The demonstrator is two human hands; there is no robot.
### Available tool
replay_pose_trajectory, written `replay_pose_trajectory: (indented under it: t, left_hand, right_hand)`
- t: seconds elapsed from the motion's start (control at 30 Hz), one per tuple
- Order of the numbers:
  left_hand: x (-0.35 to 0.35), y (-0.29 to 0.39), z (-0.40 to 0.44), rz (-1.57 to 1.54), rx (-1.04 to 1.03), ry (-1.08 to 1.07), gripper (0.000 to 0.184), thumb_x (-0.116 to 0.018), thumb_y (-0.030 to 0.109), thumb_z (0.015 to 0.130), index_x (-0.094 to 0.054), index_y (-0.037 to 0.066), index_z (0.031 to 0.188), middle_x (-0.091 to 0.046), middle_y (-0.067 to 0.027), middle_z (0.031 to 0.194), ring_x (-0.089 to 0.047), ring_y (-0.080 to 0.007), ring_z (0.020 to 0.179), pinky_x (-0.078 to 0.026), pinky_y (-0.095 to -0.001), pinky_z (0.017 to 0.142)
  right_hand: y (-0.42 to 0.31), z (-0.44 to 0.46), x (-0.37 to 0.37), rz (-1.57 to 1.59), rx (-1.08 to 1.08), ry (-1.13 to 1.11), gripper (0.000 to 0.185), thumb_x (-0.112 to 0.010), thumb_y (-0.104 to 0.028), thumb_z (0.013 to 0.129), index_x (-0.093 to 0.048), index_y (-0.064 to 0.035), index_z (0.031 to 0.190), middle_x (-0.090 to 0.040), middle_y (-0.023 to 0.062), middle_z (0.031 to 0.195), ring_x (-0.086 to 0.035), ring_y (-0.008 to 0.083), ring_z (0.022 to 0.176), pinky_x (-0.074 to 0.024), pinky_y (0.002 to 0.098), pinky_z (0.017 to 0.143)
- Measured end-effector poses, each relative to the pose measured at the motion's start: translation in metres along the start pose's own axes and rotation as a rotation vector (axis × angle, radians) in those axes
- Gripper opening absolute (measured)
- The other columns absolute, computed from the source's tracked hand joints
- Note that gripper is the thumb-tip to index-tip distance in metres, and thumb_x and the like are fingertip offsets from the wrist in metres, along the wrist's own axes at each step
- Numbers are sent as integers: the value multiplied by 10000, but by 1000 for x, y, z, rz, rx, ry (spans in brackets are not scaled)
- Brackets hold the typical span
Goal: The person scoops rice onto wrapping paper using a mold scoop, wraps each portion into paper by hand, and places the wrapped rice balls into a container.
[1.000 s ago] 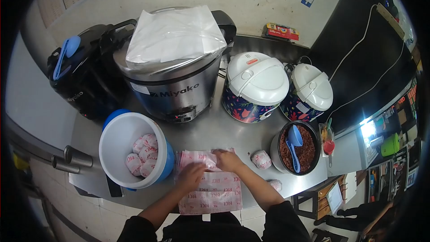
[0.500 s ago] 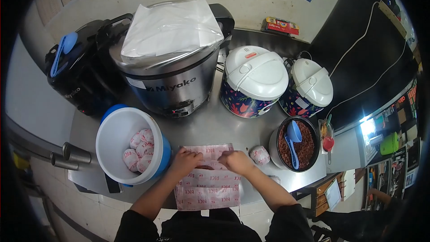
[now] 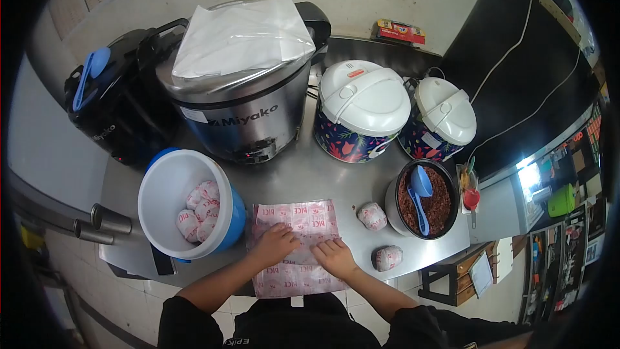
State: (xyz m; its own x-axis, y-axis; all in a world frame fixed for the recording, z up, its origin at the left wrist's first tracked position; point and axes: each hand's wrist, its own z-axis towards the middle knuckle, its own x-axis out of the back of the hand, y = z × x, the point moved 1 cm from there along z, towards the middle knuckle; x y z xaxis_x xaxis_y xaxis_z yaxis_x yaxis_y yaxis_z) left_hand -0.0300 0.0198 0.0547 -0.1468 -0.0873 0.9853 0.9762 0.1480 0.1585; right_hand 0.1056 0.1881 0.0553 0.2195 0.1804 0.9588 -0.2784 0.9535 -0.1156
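A sheet of pink-and-white wrapping paper [image 3: 294, 213] printed "RICE" lies on the steel counter in front of me. My left hand [image 3: 278, 244] grips the fold across its middle, fingers curled over the paper. Beside it my right hand [image 3: 334, 258] is bent over the same fold. Whatever the fold covers is hidden. Two wrapped bundles, one pinkish [image 3: 372, 216] and one greyer [image 3: 389, 258], sit to the right. Next to them stands a dark pot of reddish-brown rice [image 3: 441, 201] with a blue rice paddle [image 3: 418, 203] on top.
On the left, a blue-and-white bucket [image 3: 155, 187] holds several wrapped bundles. Behind stand a large steel Miyako rice cooker [image 3: 245, 123] topped with white sheets [image 3: 245, 35], a black cooker [image 3: 123, 103] and two floral cookers [image 3: 361, 100]. Metal cups [image 3: 106, 220] stand far left.
The upper paper flap has come down toward me, and the brown contents glimpsed before are covered. Both hands moved slightly nearer my body. The greyer bundle, mostly hidden before, now shows fully.
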Motion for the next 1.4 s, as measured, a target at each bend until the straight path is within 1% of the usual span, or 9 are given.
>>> replay_pose_trajectory:
  t: [0.43,0.73,0.83,0.9,1.0,1.1,1.23,1.3,1.4]
  left_hand:
    - [-27,-18,-73,-204,6,69,216,-594,168,785,-616,69,976,-622,-81,1024,-602,-231,968,-481,-364,839]
    - [-40,-22,-73,-98,-43,142,222,-637,271,774,-611,92,903,-653,-64,897,-636,-223,861,-488,-347,756]
    - [-30,-14,-65,-202,154,90,218,-627,259,791,-604,104,943,-658,-77,841,-649,-233,798,-493,-352,711]
    - [-21,-10,-49,-373,642,-43,221,-646,246,774,-605,112,945,-646,-92,769,-649,-258,746,-494,-358,675]
    - [-6,-8,-31,-534,819,-103,217,-655,219,771,-624,114,959,-629,-96,798,-636,-277,787,-486,-372,696]
    - [-33,-17,-24,-84,479,253,302,-666,173,741,-621,111,1033,-604,-91,834,-611,-288,824,-481,-399,737]
    - [-24,-27,-7,-25,258,8,322,-638,146,738,-618,102,1056,-577,-92,930,-586,-283,851,-473,-428,788]
    - [-37,-22,-16,-155,297,-84,314,-619,171,773,-585,69,1068,-552,-102,988,-561,-289,896,-469,-425,766]
    - [-41,-5,-38,-87,137,54,207,-574,123,755,-578,38,944,-534,-107,1040,-585,-282,833,-503,-378,740]
  right_hand:
    - [10,-18,-38,114,153,-82,217,-544,-149,742,-614,-67,930,-592,38,965,-604,197,887,-529,307,685]
    - [17,-22,-31,80,350,-76,265,-577,-151,782,-614,-17,1008,-621,113,1020,-612,251,923,-503,339,811]
    - [19,-19,-33,350,65,-60,253,-593,-148,790,-601,-47,1021,-642,119,928,-626,279,873,-507,362,790]
    - [18,-10,-35,498,-323,-206,291,-604,-123,776,-570,-68,1059,-636,116,846,-624,305,859,-509,389,768]
    - [10,4,-40,589,-507,-143,299,-625,-141,763,-552,-53,1038,-629,139,799,-625,331,810,-507,419,752]
    - [6,23,-30,376,-562,110,266,-649,-155,722,-590,-55,961,-618,155,757,-633,333,751,-508,434,738]
    - [30,36,-47,226,-411,-72,192,-638,-154,696,-626,-50,857,-619,156,794,-627,345,713,-504,451,733]
    - [27,37,-46,497,-550,-309,127,-604,-135,690,-639,-44,770,-616,146,819,-614,350,675,-508,450,706]
    - [-2,22,-47,337,-574,-99,137,-583,-123,710,-637,-56,817,-611,135,828,-609,344,656,-514,439,658]
